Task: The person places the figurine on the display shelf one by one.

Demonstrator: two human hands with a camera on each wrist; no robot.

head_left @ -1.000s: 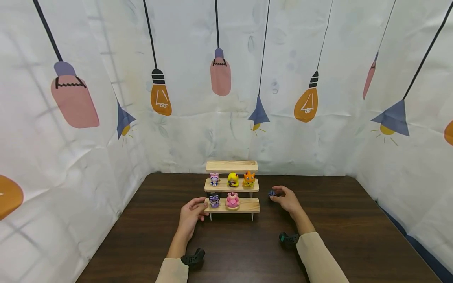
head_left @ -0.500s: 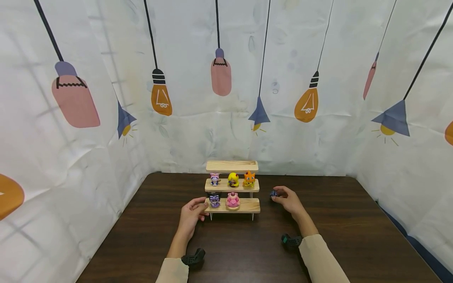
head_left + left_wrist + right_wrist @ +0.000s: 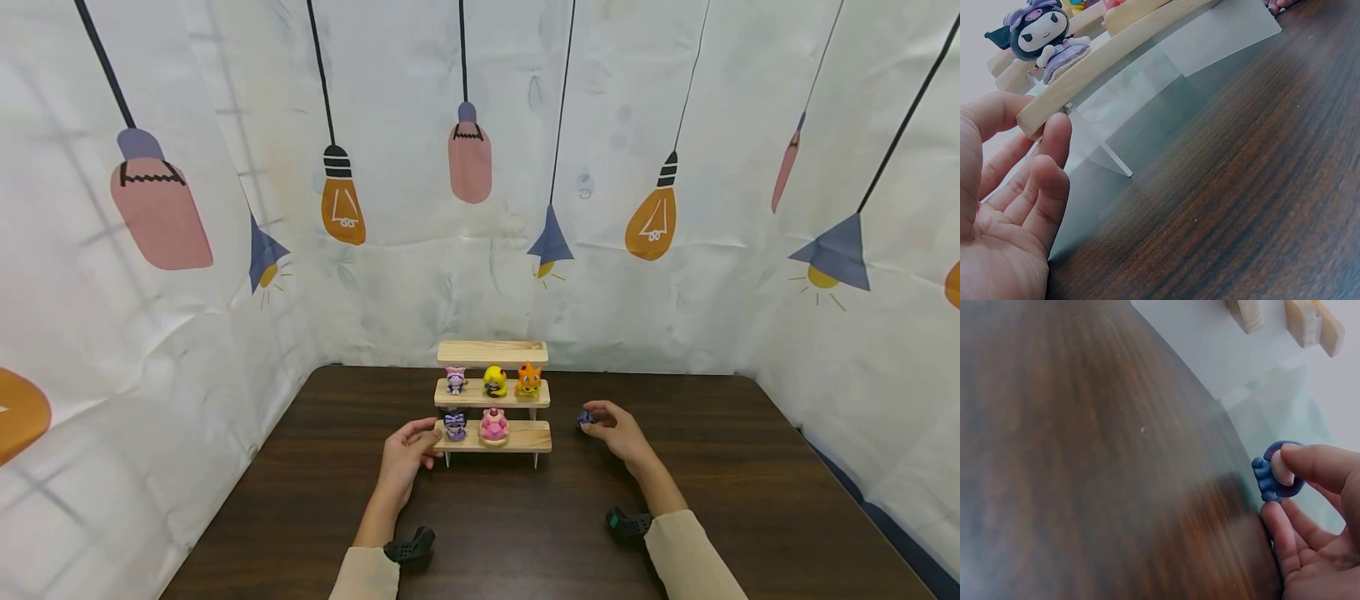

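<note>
My left hand (image 3: pixel 405 458) grips the left end of the lowest board of a three-tier wooden display stand (image 3: pixel 534 437). In the left wrist view its thumb lies over the board (image 3: pixel 1054 103) and fingers curl below. A black-and-purple figurine (image 3: pixel 1038 39) sits on that board near the hand, beside a pink figurine (image 3: pixel 493 427). To the right of the stand, my right hand (image 3: pixel 618 435) pinches a small blue figurine (image 3: pixel 1264 480) between thumb and fingers, close over the table. The right wrist view shows the thumb on its pale part; its far side is hidden by the fingers.
A pink-and-white figurine (image 3: pixel 455 381), a yellow one (image 3: pixel 494 381) and an orange one (image 3: pixel 528 380) line the middle tier. The top tier (image 3: pixel 491 352) is bare wood. Behind the dark table (image 3: pixel 525 533) hangs a white curtain (image 3: pixel 420 292) printed with lamps.
My right hand, with the blue figurine, has shifted slightly to the right, away from the stand. My left hand stays on the board, and the figurines on the stand keep their places.
</note>
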